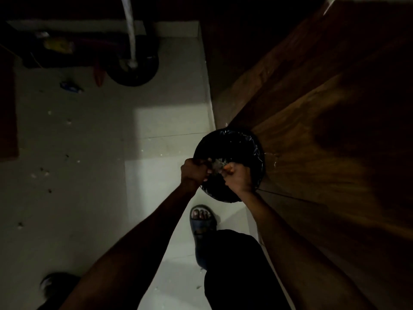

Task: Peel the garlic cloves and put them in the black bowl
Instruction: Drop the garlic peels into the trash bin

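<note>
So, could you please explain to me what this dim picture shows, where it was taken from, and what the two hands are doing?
This is a single view from a camera worn on a person's head, looking down; there is no machine. The left hand and right hand are both closed, gripping something pale and wispy between them, too dim to identify. They are above a round container lined with a black plastic bag, standing on the pale tiled floor beside a wooden cabinet. Below is the person's foot in a sandal.

Pale papery garlic skins point(216, 164) above black-lined bin point(232, 139)
</note>
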